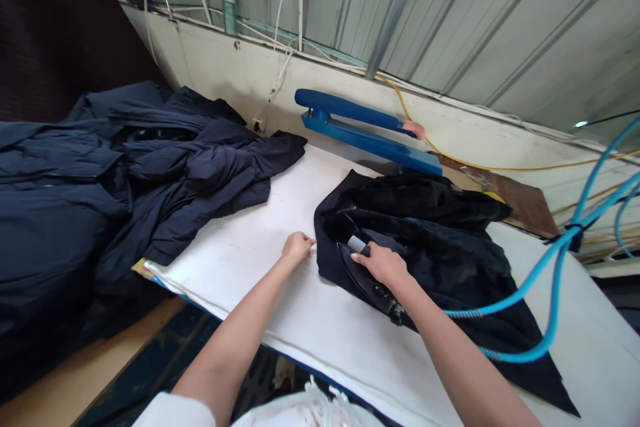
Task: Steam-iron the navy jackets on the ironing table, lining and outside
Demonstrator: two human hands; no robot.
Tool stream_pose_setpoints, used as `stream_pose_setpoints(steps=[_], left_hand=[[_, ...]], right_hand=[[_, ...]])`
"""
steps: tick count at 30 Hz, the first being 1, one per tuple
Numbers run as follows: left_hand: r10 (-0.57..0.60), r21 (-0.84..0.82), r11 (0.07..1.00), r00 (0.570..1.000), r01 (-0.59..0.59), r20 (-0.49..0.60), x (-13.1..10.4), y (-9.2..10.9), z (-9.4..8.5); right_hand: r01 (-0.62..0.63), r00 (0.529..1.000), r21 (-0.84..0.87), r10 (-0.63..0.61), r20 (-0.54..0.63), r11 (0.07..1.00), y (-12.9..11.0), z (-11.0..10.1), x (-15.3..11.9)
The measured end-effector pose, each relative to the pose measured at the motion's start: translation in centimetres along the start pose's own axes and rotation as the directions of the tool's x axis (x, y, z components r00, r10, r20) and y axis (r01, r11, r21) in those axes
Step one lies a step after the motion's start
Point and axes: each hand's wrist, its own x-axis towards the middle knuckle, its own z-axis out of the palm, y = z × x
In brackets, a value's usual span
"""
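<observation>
A black garment (pixel 430 240) with a plush-looking inner side lies spread on the white padded ironing table (pixel 240 247). My right hand (pixel 383 265) is wrapped around the handle of a steam iron (pixel 361 273), whose dark soleplate rests on the smooth border of the garment near its left end. Just left of the iron, my left hand (pixel 299 247) is closed in a pinch at the garment's left edge. The fingertips hide how much cloth is between them.
Dark navy padded jackets (pixel 165 160) are heaped on the left. Behind the garment stands a blue sleeve-board arm (pixel 360 117). Light-blue hoses (pixel 550 260) loop beside my right forearm. A bottle (pixel 229 12) stands on the wall ledge; a brown board (pixel 515 193) lies at the back right.
</observation>
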Motion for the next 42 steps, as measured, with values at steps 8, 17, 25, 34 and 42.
stream_pose_setpoints(steps=[8, 17, 25, 34, 42], left_hand=[[-0.033, 0.064, 0.997, 0.998, 0.036, -0.044, -0.3, 0.2, 1.8], [-0.027, 0.008, 1.000, 0.997, 0.028, -0.076, -0.5, -1.2, 2.1], [0.006, 0.010, 1.000, 1.000, -0.006, -0.025, -1.1, -1.2, 2.0], [-0.004, -0.008, 1.000, 0.995, 0.003, -0.101, -1.6, -1.5, 2.2], [0.020, -0.087, 0.996, 0.993, -0.031, -0.115, -2.1, -2.0, 2.0]], right_hand=[[0.030, 1.000, 0.049, -0.030, -0.005, 0.998, -2.1, 0.9, -0.4], [-0.036, 0.997, 0.082, 0.041, -0.063, 0.996, -4.6, 0.4, 1.3], [-0.090, 0.996, 0.063, 0.092, -0.021, 0.994, -3.2, -0.3, 1.1], [0.042, 0.999, 0.031, -0.042, -0.004, 0.999, -3.7, 0.1, -1.0], [-0.001, 0.999, 0.066, 0.003, -0.033, 0.998, -3.7, 0.9, 0.8]])
